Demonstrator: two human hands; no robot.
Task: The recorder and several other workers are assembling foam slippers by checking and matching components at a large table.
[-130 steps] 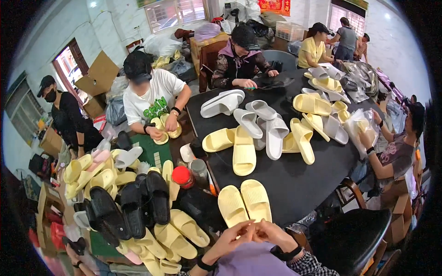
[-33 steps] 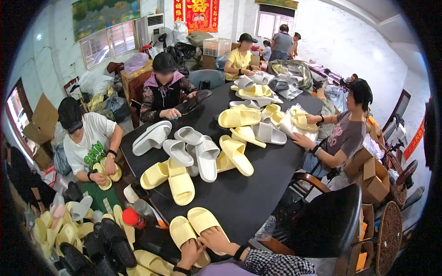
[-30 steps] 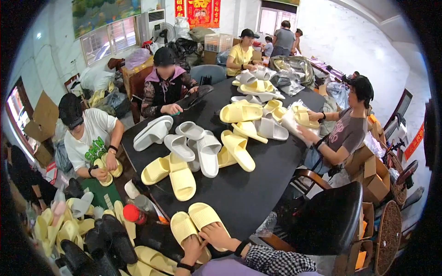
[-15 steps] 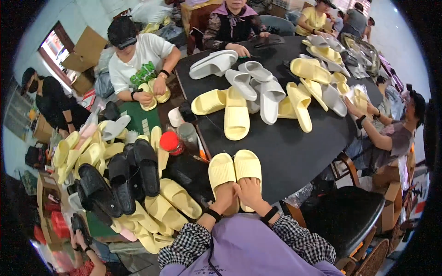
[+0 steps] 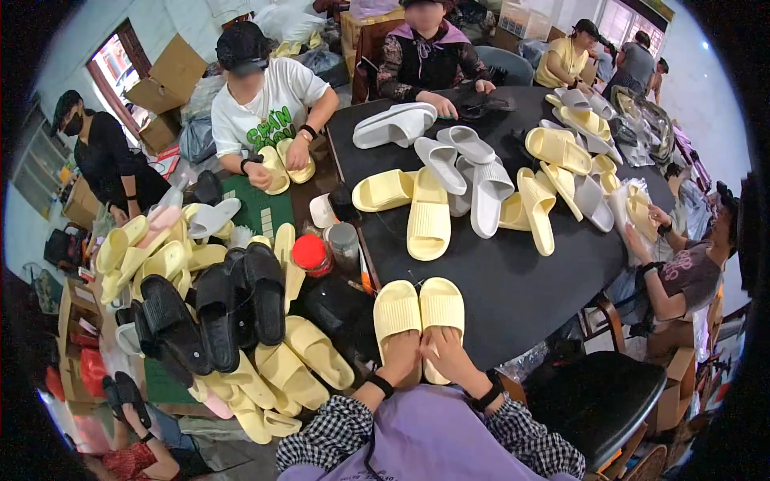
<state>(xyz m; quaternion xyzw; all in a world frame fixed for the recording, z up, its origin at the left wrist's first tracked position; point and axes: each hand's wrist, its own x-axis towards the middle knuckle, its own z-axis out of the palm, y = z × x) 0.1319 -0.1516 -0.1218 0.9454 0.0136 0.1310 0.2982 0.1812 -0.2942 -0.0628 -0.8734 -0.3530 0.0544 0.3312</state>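
Two pale yellow slide sandals lie side by side at the near edge of the black table [image 5: 521, 280]. My left hand [image 5: 399, 357] grips the heel end of the left yellow slide [image 5: 398, 311]. My right hand [image 5: 443, 354] grips the heel end of the right yellow slide [image 5: 443, 309]. Both wrists wear black bands, and checked sleeves show over a purple apron [image 5: 425, 441].
More yellow slides [image 5: 427, 216] and grey slides [image 5: 489, 188] lie mid-table. Left of me is a heap of black slides [image 5: 216, 309] and yellow slides [image 5: 317, 353], plus a red-capped jar [image 5: 311, 255]. Several people sit around the table; a black chair [image 5: 597, 397] stands at my right.
The view tilted down from the room to the near table edge. My hands stayed on the yellow pair, which now lies closer and squared together before me.
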